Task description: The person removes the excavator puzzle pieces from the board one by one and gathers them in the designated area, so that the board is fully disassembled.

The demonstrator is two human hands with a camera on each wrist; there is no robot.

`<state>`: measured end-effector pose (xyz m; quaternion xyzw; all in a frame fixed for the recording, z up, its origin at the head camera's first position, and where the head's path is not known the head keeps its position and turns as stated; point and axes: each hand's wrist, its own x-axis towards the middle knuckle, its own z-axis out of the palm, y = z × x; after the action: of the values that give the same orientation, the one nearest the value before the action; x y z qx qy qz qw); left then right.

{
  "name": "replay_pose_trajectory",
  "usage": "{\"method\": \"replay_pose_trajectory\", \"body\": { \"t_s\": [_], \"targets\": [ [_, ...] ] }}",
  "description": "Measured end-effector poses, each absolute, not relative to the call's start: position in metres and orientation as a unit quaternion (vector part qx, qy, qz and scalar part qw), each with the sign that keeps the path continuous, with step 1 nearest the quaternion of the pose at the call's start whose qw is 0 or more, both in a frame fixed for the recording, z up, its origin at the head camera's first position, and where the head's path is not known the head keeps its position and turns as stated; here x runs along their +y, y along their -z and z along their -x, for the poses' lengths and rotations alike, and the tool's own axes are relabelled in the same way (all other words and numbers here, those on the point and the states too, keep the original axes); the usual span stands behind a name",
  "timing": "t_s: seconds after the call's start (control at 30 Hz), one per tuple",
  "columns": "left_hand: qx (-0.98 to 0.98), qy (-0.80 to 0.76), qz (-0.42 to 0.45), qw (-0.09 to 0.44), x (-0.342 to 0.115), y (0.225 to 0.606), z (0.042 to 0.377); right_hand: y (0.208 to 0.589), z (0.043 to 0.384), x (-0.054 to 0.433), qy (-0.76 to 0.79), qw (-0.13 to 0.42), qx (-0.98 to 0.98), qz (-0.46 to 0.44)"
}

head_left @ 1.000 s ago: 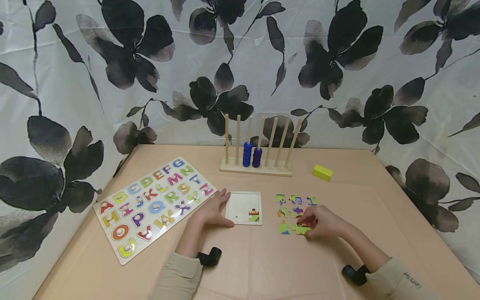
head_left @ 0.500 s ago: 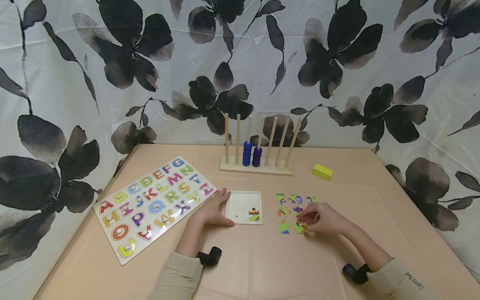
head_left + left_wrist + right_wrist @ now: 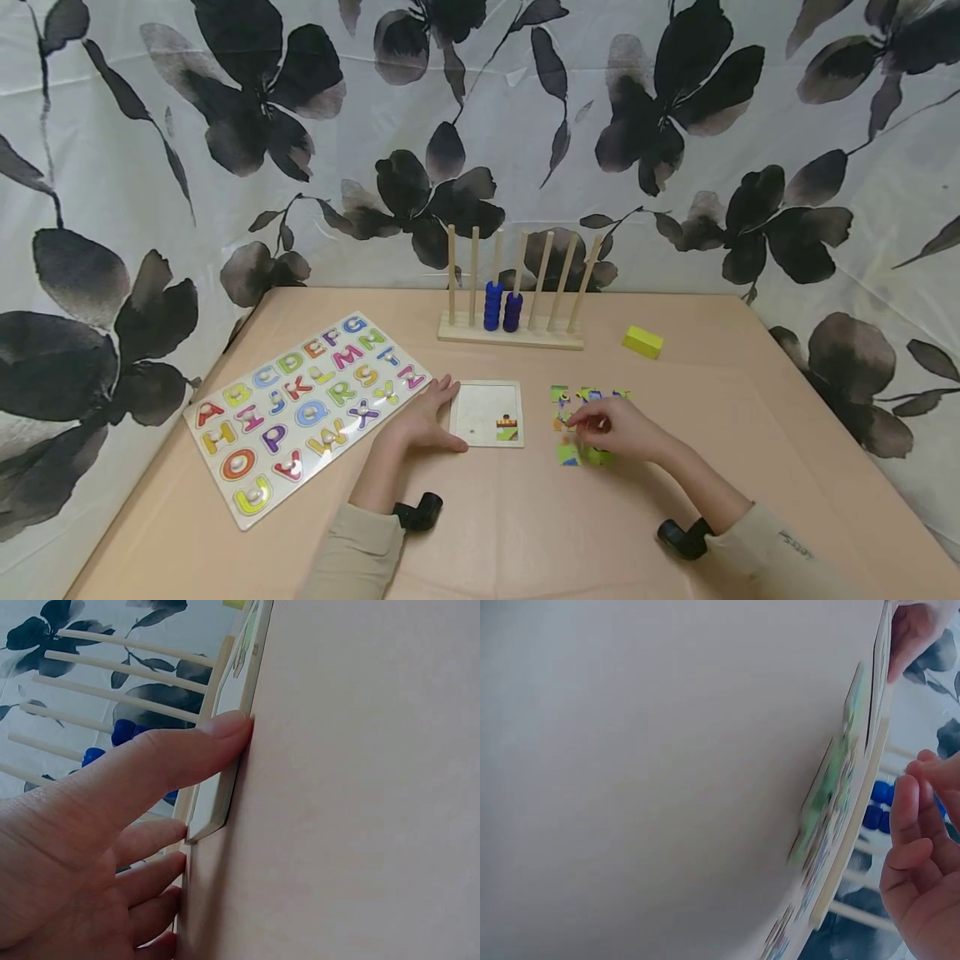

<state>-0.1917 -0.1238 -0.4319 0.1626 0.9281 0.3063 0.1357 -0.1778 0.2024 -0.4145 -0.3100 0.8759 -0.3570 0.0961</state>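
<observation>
My left hand [image 3: 422,422] rests against the left edge of a small white puzzle tray [image 3: 477,410], its thumb along the near edge. In the left wrist view the thumb [image 3: 172,757] lies over the tray's rim. Inside the tray, a joined picture bit [image 3: 507,427] sits at the lower right. My right hand [image 3: 622,429] hovers over loose jigsaw puzzle pieces [image 3: 567,454], thumb and index fingertips pinched together. The puzzle piece between them is almost wholly hidden. In the right wrist view the pinched fingers [image 3: 906,802] are raised beyond the row of pieces [image 3: 821,795].
A letter board [image 3: 300,417] lies slantwise at the left, close to my left hand. Behind stands a wooden peg rack [image 3: 510,335] with blue rings [image 3: 492,307] on two pegs. A yellow block [image 3: 642,342] lies at the back right.
My right hand has lifted from the lower pieces and moved left over the group, fingertips still pinched. The left hand and the tray stay in place.
</observation>
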Motion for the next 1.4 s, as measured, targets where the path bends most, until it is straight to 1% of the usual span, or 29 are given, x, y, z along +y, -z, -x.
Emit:
{"method": "replay_pose_trajectory", "body": {
  "t_s": [0.17, 0.77, 1.0, 1.4],
  "targets": [
    [0.929, -0.303, -0.164, 0.135, -0.123, 0.430, 0.192, 0.413, 0.181, 0.183, 0.359, 0.097, 0.875, 0.310],
    [0.926, -0.315, -0.156, 0.140, -0.123, 0.432, 0.190, 0.419, 0.203, 0.121, 0.363, 0.148, 0.872, 0.293],
    [0.926, -0.316, -0.161, 0.130, -0.123, 0.431, 0.191, 0.421, 0.207, 0.108, 0.334, 0.149, 0.885, 0.288],
    [0.924, -0.322, -0.161, 0.132, -0.123, 0.430, 0.190, 0.416, 0.208, 0.098, 0.287, 0.157, 0.907, 0.265]
  ]
}}
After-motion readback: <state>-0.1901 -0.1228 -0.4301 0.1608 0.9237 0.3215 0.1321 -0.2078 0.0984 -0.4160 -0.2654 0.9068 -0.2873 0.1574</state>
